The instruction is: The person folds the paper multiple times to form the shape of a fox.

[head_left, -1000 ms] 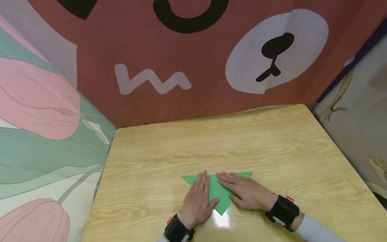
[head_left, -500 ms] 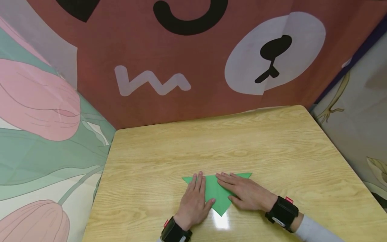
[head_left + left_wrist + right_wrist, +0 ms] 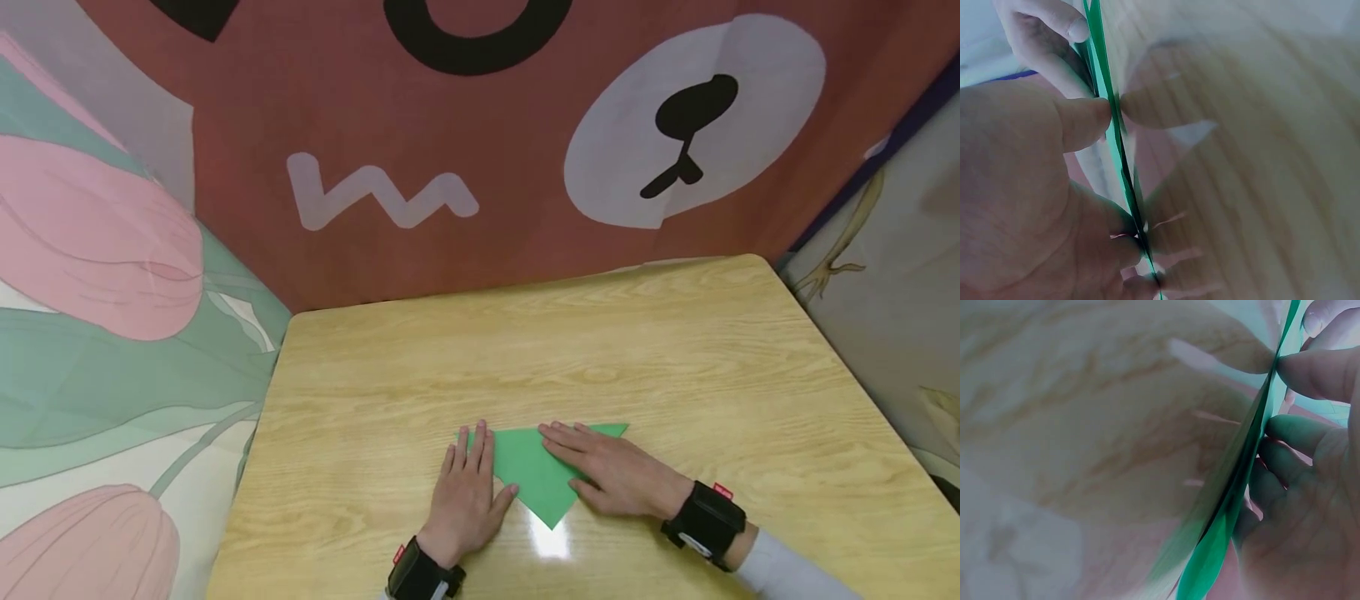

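Note:
A green sheet of paper folded into a triangle point(image 3: 536, 471) lies on the wooden table, its long edge away from me and one corner pointing toward me. My left hand point(image 3: 465, 500) presses on its left part with straight fingers; the left corner is mostly covered by them. On the right part rests my right hand point(image 3: 618, 475), fingers extended, with the right corner showing beyond them. Both wrist views look along the paper point(image 3: 1113, 137) edge-on, and its layers point(image 3: 1210, 556) stand slightly apart near one end in the right wrist view.
The table point(image 3: 360, 392) has a wood-grain, glossy top. Behind it hangs a brown cloth point(image 3: 337, 267) with a cartoon print. A floral cloth point(image 3: 97, 375) borders the left side, and another printed cloth point(image 3: 885, 325) hangs at the right.
My left hand has slid leftward along the paper toward its left corner, uncovering more of the middle. The right hand stays in place, and the paper has not visibly moved.

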`<state>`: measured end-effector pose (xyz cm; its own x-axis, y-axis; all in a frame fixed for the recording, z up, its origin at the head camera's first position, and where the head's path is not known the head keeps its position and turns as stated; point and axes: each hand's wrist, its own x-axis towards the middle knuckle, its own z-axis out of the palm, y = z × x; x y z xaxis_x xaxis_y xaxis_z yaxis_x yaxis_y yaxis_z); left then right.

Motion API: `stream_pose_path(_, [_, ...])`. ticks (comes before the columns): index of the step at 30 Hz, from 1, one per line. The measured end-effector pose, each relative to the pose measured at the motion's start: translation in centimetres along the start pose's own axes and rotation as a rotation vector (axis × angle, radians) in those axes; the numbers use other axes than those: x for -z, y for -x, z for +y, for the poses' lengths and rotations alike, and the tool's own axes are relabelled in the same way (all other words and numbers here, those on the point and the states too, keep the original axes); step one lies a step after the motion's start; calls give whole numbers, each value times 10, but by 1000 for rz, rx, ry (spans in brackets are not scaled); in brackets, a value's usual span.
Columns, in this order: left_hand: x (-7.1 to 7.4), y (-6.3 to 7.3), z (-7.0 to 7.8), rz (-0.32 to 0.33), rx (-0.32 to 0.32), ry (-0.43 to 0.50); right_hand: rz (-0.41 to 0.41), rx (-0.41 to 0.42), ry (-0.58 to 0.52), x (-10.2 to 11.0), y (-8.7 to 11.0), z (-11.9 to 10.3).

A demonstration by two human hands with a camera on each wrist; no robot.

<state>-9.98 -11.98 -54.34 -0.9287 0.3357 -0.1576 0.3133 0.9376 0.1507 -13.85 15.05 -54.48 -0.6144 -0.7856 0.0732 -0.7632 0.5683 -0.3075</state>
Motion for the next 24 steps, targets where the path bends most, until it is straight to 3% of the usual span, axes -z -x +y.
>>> stream_pose_path(4, [-1,-1,-3,7,-2,-2,4,-20,-25,2,3,1])
stream_pose_path(13, [7,0,-9,-10,66,7,-28,-47,-46,4,3,2])
stream_pose_path(20, [23,-4,1,10,115,17,-17,-34,-28,2,1,3])
stream_pose_path(24, [31,-8,12,34,75,-8,-10,-15,-15,1,-2,3])
